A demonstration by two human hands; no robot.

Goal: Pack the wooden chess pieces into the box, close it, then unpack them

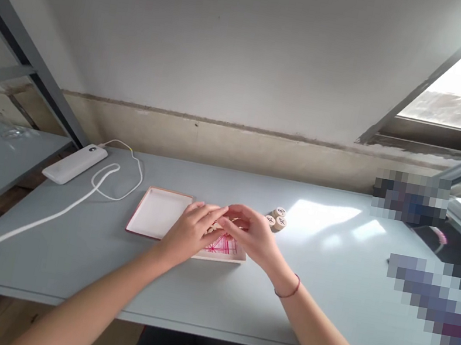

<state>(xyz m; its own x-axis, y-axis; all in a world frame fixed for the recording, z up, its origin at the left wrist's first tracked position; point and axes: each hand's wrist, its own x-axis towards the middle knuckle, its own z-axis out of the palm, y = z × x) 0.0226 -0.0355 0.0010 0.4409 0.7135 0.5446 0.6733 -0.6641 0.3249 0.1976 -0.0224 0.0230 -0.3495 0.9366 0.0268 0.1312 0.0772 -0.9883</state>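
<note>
"Where are the hands?"

"The left hand point(189, 235) and right hand point(251, 237) meet near the desk's point(314, 306) back edge, above a red-lined board point(223, 246), beside a red-rimmed white box lid point(157, 213)."

"Are the fingers point(210, 214) grasping anything?"

"They're curved, tips close together; I can't tell whether they hold something."

"What's nearby?"

"Three round wooden chess pieces point(276, 219) touch each other just beyond the right hand."

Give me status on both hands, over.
Left hand, right hand together above white-rimmed tray with red line pattern, grip unclear. Three round wooden discs beyond right hand. Red-edged white lid at left.
</note>
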